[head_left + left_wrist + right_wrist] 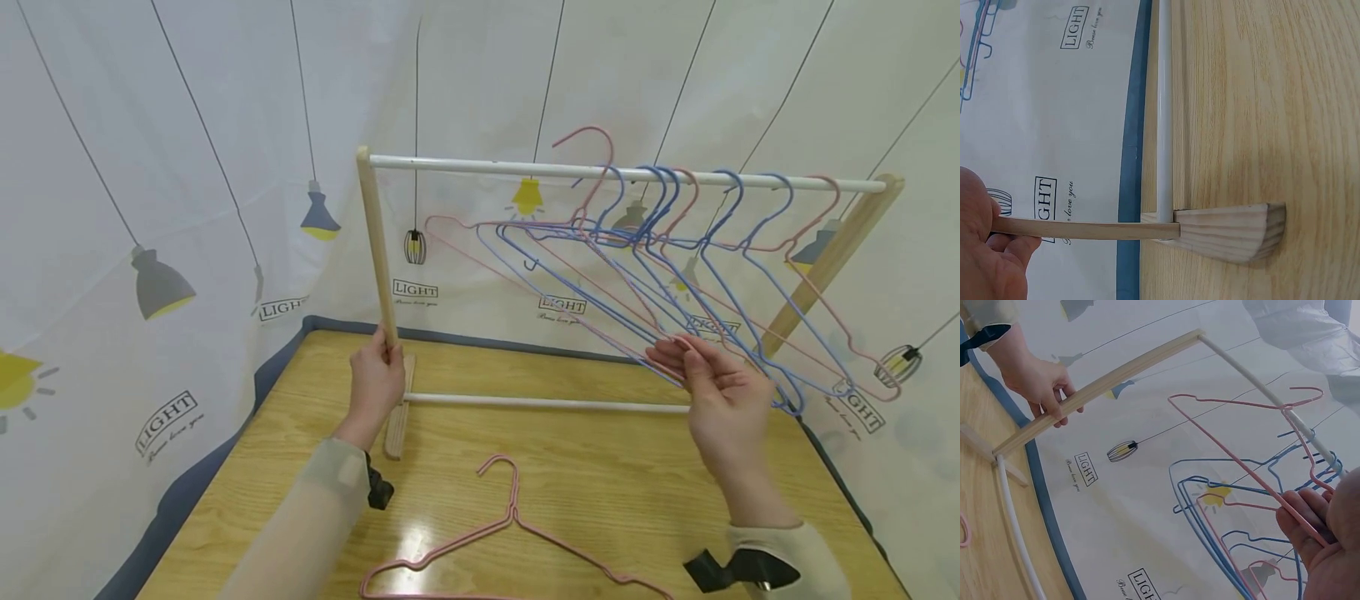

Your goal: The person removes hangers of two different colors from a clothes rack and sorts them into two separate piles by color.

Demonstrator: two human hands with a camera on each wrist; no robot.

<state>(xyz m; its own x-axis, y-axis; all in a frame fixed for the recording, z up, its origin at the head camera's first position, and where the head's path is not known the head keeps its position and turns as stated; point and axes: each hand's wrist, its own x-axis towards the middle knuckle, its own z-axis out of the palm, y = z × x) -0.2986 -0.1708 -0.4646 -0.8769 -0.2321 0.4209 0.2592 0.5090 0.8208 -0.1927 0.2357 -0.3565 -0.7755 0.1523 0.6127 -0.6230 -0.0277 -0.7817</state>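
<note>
One pink hanger in the right hand, pinched between thumb and fingers at its right end, with that corner partly hidden under them. Hook above the white rail, left and far of the grip; contact with the rail hard to tell. Left hand wrapped round the left post. Blue and pink hangers on the rail, overlapping, count uncertain. Second pink hanger on the near table, lower bar partly cut off.
</note>
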